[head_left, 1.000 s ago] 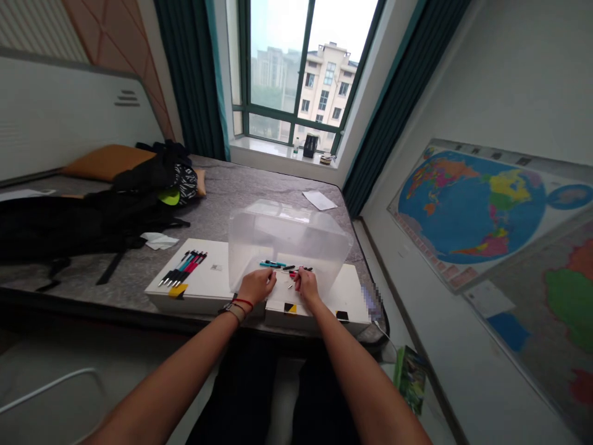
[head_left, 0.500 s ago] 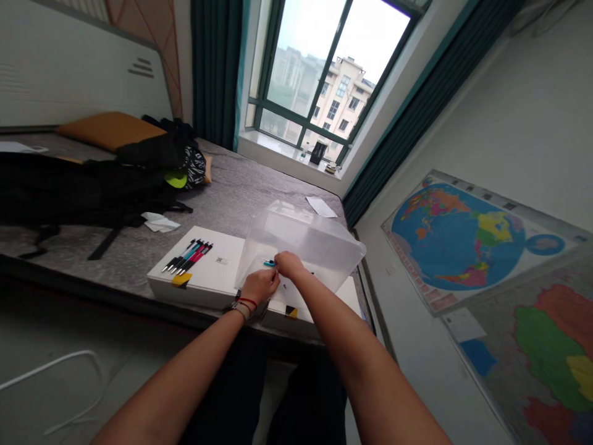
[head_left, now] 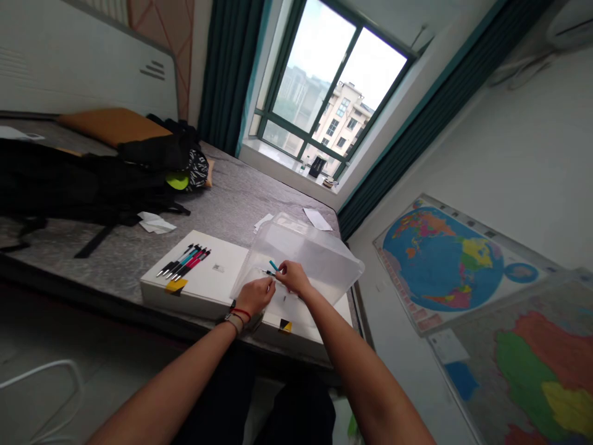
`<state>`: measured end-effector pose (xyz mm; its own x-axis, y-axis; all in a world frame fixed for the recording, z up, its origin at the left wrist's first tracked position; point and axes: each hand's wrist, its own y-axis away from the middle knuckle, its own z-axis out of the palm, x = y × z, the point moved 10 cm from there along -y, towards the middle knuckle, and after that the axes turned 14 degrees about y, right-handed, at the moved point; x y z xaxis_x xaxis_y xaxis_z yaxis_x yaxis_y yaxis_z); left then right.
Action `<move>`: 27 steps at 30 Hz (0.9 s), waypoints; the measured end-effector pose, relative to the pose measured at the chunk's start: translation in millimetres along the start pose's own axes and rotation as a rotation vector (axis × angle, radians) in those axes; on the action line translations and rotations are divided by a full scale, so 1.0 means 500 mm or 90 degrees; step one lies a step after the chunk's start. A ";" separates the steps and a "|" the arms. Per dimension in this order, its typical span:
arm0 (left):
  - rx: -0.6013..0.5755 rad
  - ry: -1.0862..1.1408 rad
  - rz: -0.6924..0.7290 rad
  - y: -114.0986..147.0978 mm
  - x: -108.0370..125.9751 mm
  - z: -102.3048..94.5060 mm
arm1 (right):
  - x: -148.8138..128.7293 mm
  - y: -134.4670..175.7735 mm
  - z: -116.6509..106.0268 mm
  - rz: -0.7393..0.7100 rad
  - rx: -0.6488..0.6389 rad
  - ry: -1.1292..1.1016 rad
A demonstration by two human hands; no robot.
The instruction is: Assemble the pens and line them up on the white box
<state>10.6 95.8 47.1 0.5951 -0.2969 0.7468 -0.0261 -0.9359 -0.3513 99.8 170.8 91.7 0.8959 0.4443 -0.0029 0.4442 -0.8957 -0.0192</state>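
Observation:
My right hand point(head_left: 293, 276) is closed in a pinch on a teal pen barrel point(head_left: 273, 266) that sticks out past the fingertips. Just below the barrel is a thin dark pen part point(head_left: 268, 272); which hand has it I cannot tell. My left hand point(head_left: 254, 295), with a red cord at the wrist, has its fingers pressed together close to the right one, and what they hold is hidden. Both hands are over a translucent plastic bin point(head_left: 319, 253) with small dark pieces in it. Several assembled pens point(head_left: 185, 262) lie side by side on a white box point(head_left: 220, 250) to the left.
A second white box point(head_left: 303, 330) lies under the bin. Black bags point(head_left: 92, 185) and a crumpled tissue point(head_left: 156, 223) are on the grey bed surface point(head_left: 231, 185). White paper point(head_left: 317, 219) lies behind the bin. Wall maps point(head_left: 445, 259) hang at the right.
The hands have moved slightly apart. The teal barrel now points up and left from the right fingers, with the dark part separate below it. The camera view has shifted a little.

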 end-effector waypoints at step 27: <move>0.039 0.064 0.134 -0.009 -0.005 -0.010 | 0.077 0.008 0.002 -0.087 -0.247 0.273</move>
<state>5.0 99.9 49.8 0.4988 -0.5041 0.7051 -0.0901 -0.8392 -0.5363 136.1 184.6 90.3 0.7192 0.5821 0.3793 0.4547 -0.8071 0.3765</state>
